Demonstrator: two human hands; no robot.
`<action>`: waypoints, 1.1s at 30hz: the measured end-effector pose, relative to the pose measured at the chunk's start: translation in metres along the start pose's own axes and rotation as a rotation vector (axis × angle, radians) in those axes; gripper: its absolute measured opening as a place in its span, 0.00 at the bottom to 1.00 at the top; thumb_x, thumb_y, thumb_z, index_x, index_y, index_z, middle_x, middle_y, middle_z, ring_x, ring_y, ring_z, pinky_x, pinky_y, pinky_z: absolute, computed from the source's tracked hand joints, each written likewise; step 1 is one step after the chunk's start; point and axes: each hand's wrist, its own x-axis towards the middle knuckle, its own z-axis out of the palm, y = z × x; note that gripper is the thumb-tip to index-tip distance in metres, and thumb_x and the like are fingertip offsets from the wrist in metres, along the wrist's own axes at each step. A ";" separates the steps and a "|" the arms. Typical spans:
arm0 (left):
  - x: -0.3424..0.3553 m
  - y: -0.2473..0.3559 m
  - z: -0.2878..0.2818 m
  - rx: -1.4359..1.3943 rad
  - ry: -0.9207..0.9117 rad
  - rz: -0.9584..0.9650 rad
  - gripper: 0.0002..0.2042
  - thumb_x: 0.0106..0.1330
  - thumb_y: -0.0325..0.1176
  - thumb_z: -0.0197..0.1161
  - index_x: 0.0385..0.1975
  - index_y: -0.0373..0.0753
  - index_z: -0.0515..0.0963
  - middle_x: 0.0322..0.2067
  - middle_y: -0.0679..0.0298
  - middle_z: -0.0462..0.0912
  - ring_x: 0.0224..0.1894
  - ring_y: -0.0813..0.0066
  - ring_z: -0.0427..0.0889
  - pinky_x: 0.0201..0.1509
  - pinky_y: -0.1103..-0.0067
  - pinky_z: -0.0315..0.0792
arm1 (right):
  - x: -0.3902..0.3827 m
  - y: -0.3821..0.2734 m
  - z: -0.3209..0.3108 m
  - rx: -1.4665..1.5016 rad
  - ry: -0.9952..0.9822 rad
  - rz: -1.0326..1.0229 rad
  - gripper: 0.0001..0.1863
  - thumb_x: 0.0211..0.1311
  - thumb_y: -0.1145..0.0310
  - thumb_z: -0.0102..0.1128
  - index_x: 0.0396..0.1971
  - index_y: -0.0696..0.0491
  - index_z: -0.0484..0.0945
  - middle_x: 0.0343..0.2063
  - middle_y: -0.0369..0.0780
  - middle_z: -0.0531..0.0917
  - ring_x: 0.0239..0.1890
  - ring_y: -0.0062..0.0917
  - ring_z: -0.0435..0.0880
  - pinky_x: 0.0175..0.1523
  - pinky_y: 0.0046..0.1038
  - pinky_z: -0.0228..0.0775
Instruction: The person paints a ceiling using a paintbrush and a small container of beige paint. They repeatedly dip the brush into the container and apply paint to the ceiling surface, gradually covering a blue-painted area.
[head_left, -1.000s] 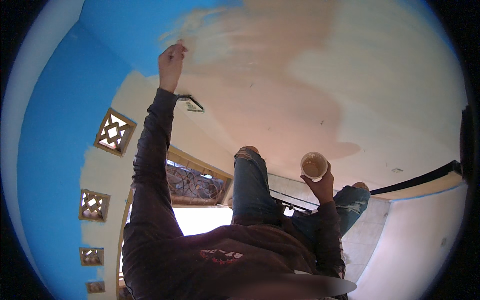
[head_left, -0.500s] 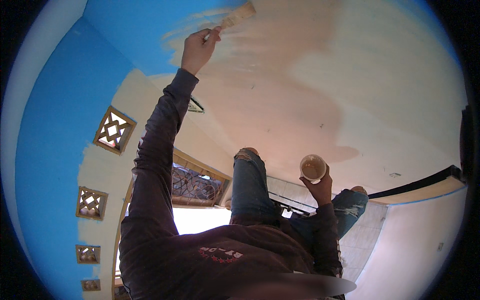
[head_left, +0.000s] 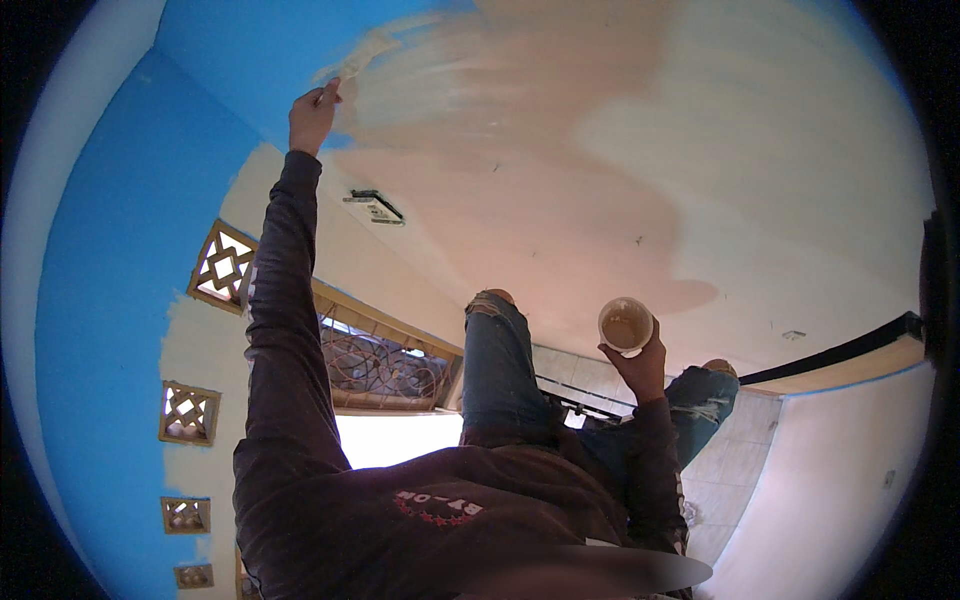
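My left hand (head_left: 314, 118) is stretched up to the far left, its fingers closed round the handle of a paintbrush (head_left: 370, 50). The brush lies against the wall (head_left: 520, 130) where blue paint meets streaky, thin beige paint. Lower down on the right, my right hand (head_left: 643, 368) grips a round, pale cup (head_left: 626, 325) from its side. Beige-brown paint shows inside the cup, below the rim.
An open socket box (head_left: 376, 207) sits in the wall below my left hand. Lattice vent blocks (head_left: 223, 266) and a window with a curled metal grille (head_left: 380, 365) line the left side wall. My knees (head_left: 497, 340) face the painted wall. A dark-edged ledge (head_left: 840, 350) runs along the right.
My left hand has moved left and slightly down with the paintbrush, drawing it along the blue area. The socket box has come into fuller view. My right hand and the cup stay nearly still.
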 end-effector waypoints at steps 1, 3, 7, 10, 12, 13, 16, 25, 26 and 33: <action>0.001 -0.013 -0.001 0.020 0.023 -0.009 0.28 0.70 0.62 0.57 0.29 0.40 0.87 0.16 0.63 0.75 0.21 0.70 0.73 0.31 0.67 0.69 | -0.001 -0.002 -0.001 -0.005 0.001 0.002 0.47 0.43 0.60 0.85 0.62 0.56 0.66 0.52 0.50 0.83 0.56 0.41 0.84 0.57 0.40 0.79; 0.005 -0.042 -0.003 0.060 0.073 -0.026 0.27 0.69 0.62 0.58 0.30 0.40 0.87 0.18 0.59 0.80 0.24 0.63 0.80 0.34 0.65 0.73 | -0.001 -0.004 -0.001 -0.004 0.004 0.001 0.47 0.43 0.60 0.85 0.62 0.56 0.66 0.52 0.50 0.83 0.56 0.41 0.84 0.57 0.40 0.79; 0.009 -0.127 -0.005 0.267 0.102 -0.199 0.25 0.70 0.57 0.57 0.31 0.38 0.88 0.28 0.50 0.87 0.36 0.49 0.86 0.43 0.58 0.77 | -0.002 -0.001 0.001 0.018 0.006 0.001 0.47 0.43 0.60 0.85 0.62 0.56 0.66 0.52 0.50 0.83 0.56 0.41 0.84 0.57 0.39 0.79; -0.001 -0.188 -0.004 0.473 0.140 -0.334 0.24 0.71 0.52 0.55 0.31 0.35 0.87 0.31 0.46 0.87 0.41 0.43 0.86 0.46 0.55 0.78 | 0.000 0.004 0.004 0.023 0.015 -0.016 0.47 0.43 0.60 0.85 0.62 0.56 0.67 0.51 0.50 0.84 0.55 0.41 0.84 0.56 0.39 0.79; -0.021 -0.197 0.014 0.411 0.194 -0.412 0.25 0.72 0.51 0.54 0.30 0.33 0.86 0.32 0.45 0.87 0.42 0.42 0.86 0.47 0.54 0.77 | -0.002 0.005 0.004 0.012 0.045 -0.025 0.46 0.43 0.59 0.85 0.61 0.56 0.67 0.51 0.50 0.84 0.55 0.41 0.84 0.56 0.39 0.79; -0.035 -0.203 0.026 0.378 0.217 -0.373 0.25 0.72 0.51 0.54 0.30 0.33 0.85 0.32 0.44 0.86 0.41 0.41 0.86 0.46 0.53 0.77 | -0.003 0.004 0.004 0.009 0.059 -0.036 0.46 0.42 0.59 0.85 0.60 0.56 0.68 0.50 0.50 0.84 0.55 0.41 0.85 0.56 0.39 0.79; -0.098 -0.228 0.064 0.292 0.240 -0.277 0.23 0.72 0.48 0.53 0.32 0.32 0.84 0.33 0.43 0.86 0.38 0.38 0.84 0.44 0.52 0.77 | -0.001 0.006 0.009 0.017 0.044 -0.053 0.43 0.43 0.60 0.85 0.58 0.56 0.69 0.49 0.49 0.84 0.53 0.39 0.85 0.55 0.37 0.79; -0.384 -0.024 0.248 -0.419 -0.047 -0.516 0.14 0.74 0.37 0.48 0.39 0.38 0.82 0.36 0.53 0.85 0.41 0.56 0.84 0.46 0.64 0.76 | -0.001 0.014 0.013 -0.067 0.051 -0.086 0.41 0.48 0.64 0.82 0.59 0.58 0.67 0.50 0.48 0.83 0.54 0.35 0.84 0.57 0.35 0.77; -0.407 0.014 0.250 -0.453 -0.036 -0.380 0.14 0.74 0.37 0.48 0.40 0.39 0.81 0.34 0.53 0.85 0.40 0.57 0.85 0.45 0.65 0.77 | -0.003 0.015 0.012 -0.054 0.060 -0.094 0.41 0.48 0.64 0.82 0.59 0.58 0.67 0.51 0.48 0.83 0.55 0.35 0.84 0.58 0.35 0.77; -0.489 0.090 0.275 -0.820 -0.530 -0.602 0.18 0.78 0.43 0.47 0.37 0.37 0.80 0.25 0.57 0.81 0.29 0.66 0.82 0.36 0.68 0.74 | -0.003 0.026 0.019 -0.007 0.098 -0.068 0.44 0.46 0.60 0.84 0.61 0.57 0.67 0.52 0.47 0.82 0.56 0.34 0.82 0.61 0.37 0.74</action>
